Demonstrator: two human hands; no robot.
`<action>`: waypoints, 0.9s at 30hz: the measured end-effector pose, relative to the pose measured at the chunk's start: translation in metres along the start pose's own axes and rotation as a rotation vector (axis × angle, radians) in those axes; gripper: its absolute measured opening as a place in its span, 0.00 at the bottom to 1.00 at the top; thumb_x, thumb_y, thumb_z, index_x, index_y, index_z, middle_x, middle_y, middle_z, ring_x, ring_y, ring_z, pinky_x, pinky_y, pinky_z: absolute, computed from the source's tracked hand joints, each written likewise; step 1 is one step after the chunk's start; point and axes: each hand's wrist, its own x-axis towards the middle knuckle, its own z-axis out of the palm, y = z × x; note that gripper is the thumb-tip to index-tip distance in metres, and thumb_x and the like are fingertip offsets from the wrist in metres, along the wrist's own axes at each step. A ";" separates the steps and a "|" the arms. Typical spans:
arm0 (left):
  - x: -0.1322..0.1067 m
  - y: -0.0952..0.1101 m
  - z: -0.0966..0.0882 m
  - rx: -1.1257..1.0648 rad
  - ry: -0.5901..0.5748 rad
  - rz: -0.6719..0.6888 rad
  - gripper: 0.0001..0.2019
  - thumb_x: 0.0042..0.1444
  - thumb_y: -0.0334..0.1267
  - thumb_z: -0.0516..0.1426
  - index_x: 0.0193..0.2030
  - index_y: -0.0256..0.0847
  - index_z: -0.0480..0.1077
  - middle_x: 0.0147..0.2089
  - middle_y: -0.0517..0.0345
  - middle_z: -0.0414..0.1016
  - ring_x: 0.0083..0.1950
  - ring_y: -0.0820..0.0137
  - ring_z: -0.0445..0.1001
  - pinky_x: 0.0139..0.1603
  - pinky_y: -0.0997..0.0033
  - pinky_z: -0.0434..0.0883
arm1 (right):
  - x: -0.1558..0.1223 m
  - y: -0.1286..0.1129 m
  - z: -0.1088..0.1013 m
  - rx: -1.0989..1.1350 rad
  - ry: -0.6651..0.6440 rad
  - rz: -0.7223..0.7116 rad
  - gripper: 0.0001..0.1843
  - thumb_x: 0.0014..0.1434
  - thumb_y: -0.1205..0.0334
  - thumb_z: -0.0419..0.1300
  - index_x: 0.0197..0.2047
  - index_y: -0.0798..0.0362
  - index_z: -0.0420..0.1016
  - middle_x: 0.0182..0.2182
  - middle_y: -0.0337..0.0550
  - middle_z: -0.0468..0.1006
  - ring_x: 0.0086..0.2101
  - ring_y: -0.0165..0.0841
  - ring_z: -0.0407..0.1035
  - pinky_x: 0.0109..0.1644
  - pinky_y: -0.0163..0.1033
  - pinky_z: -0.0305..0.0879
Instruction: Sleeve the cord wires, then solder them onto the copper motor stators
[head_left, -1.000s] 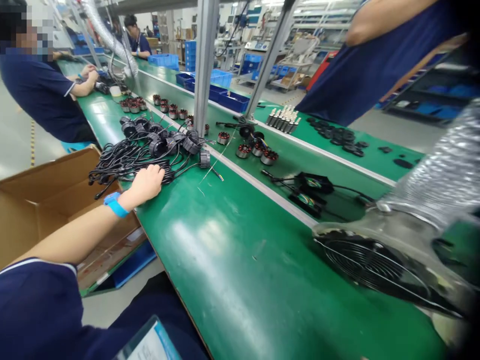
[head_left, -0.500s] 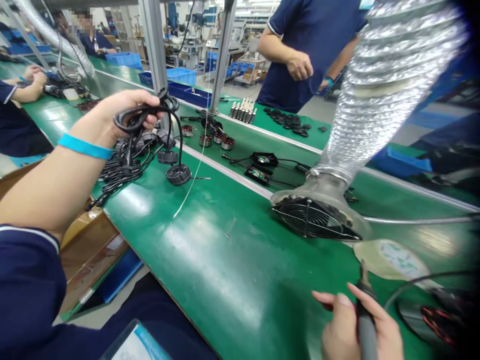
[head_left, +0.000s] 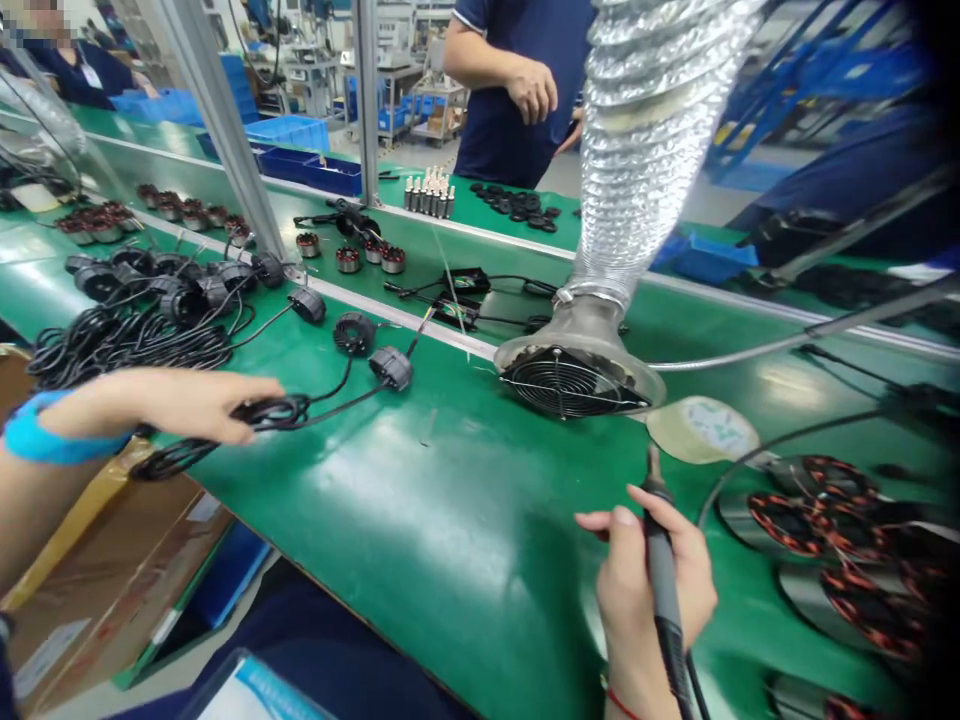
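My left hand [head_left: 202, 402], with a blue band at the wrist, is closed over a coiled black cable [head_left: 289, 412] at the left front edge of the green bench [head_left: 420, 520]. Leads run from this coil to round black motor end caps [head_left: 391, 368]; one more cap [head_left: 354, 333] lies just behind. In my right hand [head_left: 656, 575] a grey-handled soldering iron [head_left: 661, 570] is gripped like a pen, its tip pointing away from me. Right of that hand stand several motor stators [head_left: 862, 600] with copper windings.
A fume extraction hood [head_left: 570, 380] on a silver duct hangs over the bench. More capped cables [head_left: 135, 340] are heaped at the left. Small stators [head_left: 349, 260] lie behind the rail. A person [head_left: 517, 90] stands across the bench. A cardboard box [head_left: 90, 570] sits below the left edge.
My left hand has come down from the air to the bench edge with the cable coil, and its caps now lie on the bench. My right hand still holds the soldering iron; the view has shifted.
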 end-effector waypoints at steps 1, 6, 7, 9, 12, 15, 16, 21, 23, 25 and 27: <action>-0.008 -0.008 0.008 0.092 -0.161 -0.042 0.26 0.37 0.40 0.63 0.48 0.40 0.75 0.42 0.56 0.80 0.40 0.62 0.76 0.41 0.69 0.70 | 0.000 0.003 0.000 -0.007 -0.006 -0.011 0.19 0.59 0.52 0.59 0.48 0.56 0.73 0.20 0.37 0.76 0.21 0.32 0.69 0.34 0.38 0.62; -0.013 -0.054 0.010 0.427 -0.336 -0.217 0.26 0.47 0.35 0.54 0.56 0.37 0.69 0.46 0.51 0.79 0.44 0.60 0.76 0.46 0.66 0.70 | -0.001 0.009 0.001 0.017 -0.021 -0.036 0.19 0.59 0.51 0.59 0.47 0.55 0.73 0.20 0.37 0.76 0.24 0.34 0.71 0.36 0.39 0.63; -0.007 -0.059 0.006 0.476 -0.312 -0.208 0.24 0.49 0.35 0.52 0.55 0.35 0.69 0.46 0.49 0.78 0.44 0.60 0.76 0.46 0.65 0.69 | -0.002 0.009 0.002 0.024 -0.025 -0.039 0.18 0.59 0.51 0.59 0.47 0.55 0.73 0.20 0.37 0.76 0.24 0.34 0.71 0.36 0.39 0.63; 0.008 -0.064 -0.001 0.608 -0.205 -0.139 0.22 0.52 0.33 0.51 0.54 0.30 0.68 0.49 0.42 0.76 0.46 0.57 0.74 0.49 0.61 0.69 | -0.003 0.009 0.003 0.028 -0.035 -0.043 0.18 0.59 0.52 0.59 0.47 0.55 0.73 0.20 0.37 0.76 0.24 0.34 0.71 0.36 0.39 0.63; 0.028 -0.052 0.004 0.786 0.005 0.092 0.28 0.54 0.36 0.52 0.62 0.27 0.60 0.61 0.34 0.65 0.59 0.49 0.66 0.59 0.50 0.63 | -0.002 0.010 0.003 0.013 -0.036 -0.037 0.18 0.59 0.52 0.59 0.47 0.55 0.73 0.20 0.36 0.76 0.23 0.34 0.71 0.35 0.39 0.63; 0.034 -0.024 0.028 0.764 -0.022 0.370 0.41 0.49 0.39 0.59 0.70 0.36 0.49 0.72 0.36 0.48 0.69 0.44 0.52 0.66 0.44 0.53 | 0.000 0.011 0.003 0.001 -0.013 -0.017 0.18 0.59 0.53 0.58 0.48 0.55 0.73 0.19 0.36 0.76 0.24 0.34 0.71 0.36 0.40 0.64; 0.034 -0.014 0.038 0.714 -0.085 0.456 0.43 0.48 0.37 0.60 0.70 0.39 0.48 0.73 0.37 0.44 0.70 0.45 0.51 0.67 0.45 0.52 | 0.001 0.011 0.003 -0.004 -0.007 -0.011 0.18 0.59 0.53 0.58 0.48 0.55 0.73 0.19 0.36 0.76 0.24 0.34 0.72 0.36 0.40 0.64; 0.029 0.026 0.084 0.422 -0.326 0.563 0.37 0.56 0.44 0.57 0.71 0.46 0.48 0.68 0.44 0.59 0.62 0.54 0.67 0.58 0.59 0.66 | 0.001 0.010 0.004 0.009 0.014 0.013 0.20 0.59 0.51 0.58 0.48 0.56 0.72 0.19 0.37 0.76 0.22 0.33 0.70 0.33 0.38 0.64; 0.033 0.031 0.089 0.368 -0.314 0.413 0.40 0.55 0.52 0.57 0.71 0.45 0.47 0.60 0.45 0.69 0.53 0.54 0.73 0.51 0.60 0.70 | 0.001 0.008 0.005 0.023 0.026 0.024 0.20 0.58 0.50 0.58 0.48 0.56 0.73 0.19 0.37 0.76 0.20 0.32 0.68 0.32 0.38 0.63; 0.040 0.029 0.084 0.347 -0.228 0.292 0.41 0.54 0.56 0.56 0.71 0.42 0.47 0.58 0.44 0.70 0.51 0.53 0.74 0.50 0.59 0.70 | 0.001 0.006 0.005 0.007 0.027 0.026 0.20 0.57 0.50 0.58 0.47 0.56 0.73 0.18 0.36 0.75 0.17 0.30 0.64 0.30 0.37 0.61; 0.050 0.023 0.070 0.346 -0.168 0.249 0.42 0.53 0.58 0.56 0.70 0.39 0.49 0.60 0.41 0.67 0.54 0.52 0.72 0.52 0.58 0.69 | 0.002 0.004 0.004 -0.011 0.013 0.020 0.19 0.57 0.50 0.58 0.46 0.55 0.74 0.18 0.36 0.76 0.15 0.29 0.63 0.29 0.37 0.60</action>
